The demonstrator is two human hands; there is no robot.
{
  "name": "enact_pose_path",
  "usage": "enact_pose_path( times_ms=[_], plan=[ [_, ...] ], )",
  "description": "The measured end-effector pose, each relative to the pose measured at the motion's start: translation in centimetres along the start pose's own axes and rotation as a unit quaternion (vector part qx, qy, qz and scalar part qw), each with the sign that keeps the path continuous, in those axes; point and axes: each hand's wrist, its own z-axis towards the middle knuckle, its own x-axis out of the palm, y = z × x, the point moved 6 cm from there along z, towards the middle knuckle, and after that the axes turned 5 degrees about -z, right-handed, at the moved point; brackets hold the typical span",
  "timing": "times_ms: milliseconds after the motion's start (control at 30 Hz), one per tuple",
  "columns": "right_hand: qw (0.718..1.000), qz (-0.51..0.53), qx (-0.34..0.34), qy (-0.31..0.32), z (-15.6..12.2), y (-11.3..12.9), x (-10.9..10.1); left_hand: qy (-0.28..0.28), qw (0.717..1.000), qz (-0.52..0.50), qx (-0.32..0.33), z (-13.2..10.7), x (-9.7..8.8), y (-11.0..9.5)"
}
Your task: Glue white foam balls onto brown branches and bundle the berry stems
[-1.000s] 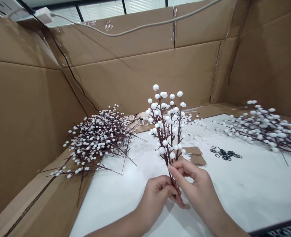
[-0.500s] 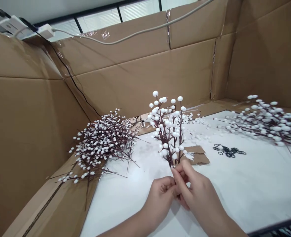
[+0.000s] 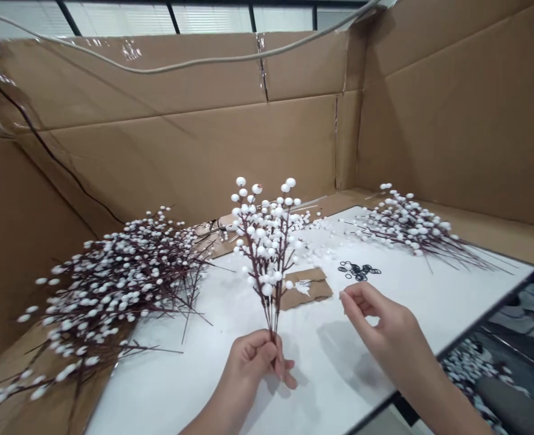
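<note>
- White berries (image 3: pixel 260 232) crowd thin brown stems (image 3: pixel 271 320); this bundle of sprigs (image 3: pixel 260 250) stands nearly upright over the bench (image 3: pixel 167 380), its lower stems pinched in my left grip (image 3: pixel 253 362).
- I judge it light but top-heavy, the stems springy, the berries liable to snap off if squeezed; the gathered stems below the lowest berries are the place to take hold.
- Smooth stems may slide against one another, so I'd favour a firm pinch.
- My right grip (image 3: pixel 385 323) is well apart from the bundle, narrow, thumb and fingertips close; I can't tell whether they meet or hold anything. Black rings (image 3: pixel 360 272) lie just beyond it.
- Behind the bundle sits a torn cardboard piece (image 3: pixel 319 290); a large heap of sprigs (image 3: pixel 131 266) overhangs the bench's left edge.
- White surface stretches between my grips; the dark right edge passes under my right forearm, and a cardboard wall (image 3: pixel 194 139) limits reach beyond.
</note>
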Motion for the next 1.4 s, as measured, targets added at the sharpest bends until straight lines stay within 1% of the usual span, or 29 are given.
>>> enact_pose_path(
  times_ms=[67,100,167,200,300,367,400,467,500,567,633,767,833,967,1033,1200,1400],
  plan=[
    [0.999,-0.015,0.030,0.014,-0.2,-1.3,-0.5,-0.006,0.999,-0.031,-0.012,0.0,-0.1,-0.1],
    [0.999,-0.014,0.035,0.026,-0.4,-1.5,-0.4,-0.012,0.999,-0.048,-0.017,-0.1,-0.1,-0.2],
    [0.998,0.004,0.029,0.060,-1.0,-1.3,0.2,-0.030,0.996,-0.082,-0.020,-0.1,-0.2,-0.5],
    [0.996,0.021,0.018,0.080,-1.3,-0.9,0.8,-0.040,0.994,-0.097,-0.023,-0.1,-0.3,-0.5],
    [0.987,0.072,-0.033,0.140,-2.3,1.2,3.2,-0.044,0.990,-0.134,-0.019,0.0,-0.4,-0.7],
    [0.980,0.072,-0.091,0.163,-2.8,2.9,4.7,-0.044,0.987,-0.151,-0.018,0.1,-0.6,-0.6],
    [0.977,0.059,-0.120,0.163,-3.0,3.6,5.3,-0.043,0.986,-0.160,-0.016,0.2,-0.7,-0.5],
    [0.976,0.020,-0.165,0.144,-3.2,4.9,6.4,-0.041,0.983,-0.177,-0.011,0.2,-0.8,-0.4],
    [0.976,0.003,-0.179,0.124,-3.2,5.5,6.7,-0.042,0.982,-0.183,-0.011,0.2,-0.8,-0.4],
    [0.977,-0.023,-0.194,0.080,-3.1,6.3,7.0,-0.052,0.981,-0.184,-0.019,0.1,-0.9,-0.3],
    [0.977,-0.035,-0.202,0.051,-3.0,6.8,7.2,-0.061,0.982,-0.175,-0.027,0.1,-0.9,-0.3],
    [0.977,-0.033,-0.204,0.052,-2.8,7.1,7.4,-0.062,0.987,-0.150,-0.015,0.1,-0.6,-0.6],
    [0.974,-0.039,-0.216,0.050,-2.8,7.2,7.4,-0.061,0.987,-0.147,-0.009,0.1,-0.5,-0.7],
    [0.965,-0.071,-0.252,0.009,-2.9,7.3,7.1,-0.059,0.987,-0.150,-0.010,0.1,-0.4,-0.8],
    [0.963,-0.066,-0.260,-0.006,-2.9,7.3,7.0,-0.056,0.987,-0.147,-0.011,0.0,-0.3,-0.8],
    [0.968,-0.049,-0.247,-0.002,-2.8,7.0,6.9,-0.075,0.988,-0.138,-0.002,-0.2,-0.5,-0.9],
    [0.969,-0.074,-0.236,-0.019,-2.7,6.7,6.4,-0.066,0.987,-0.150,0.005,-0.2,-0.4,-0.9]
  ],
)
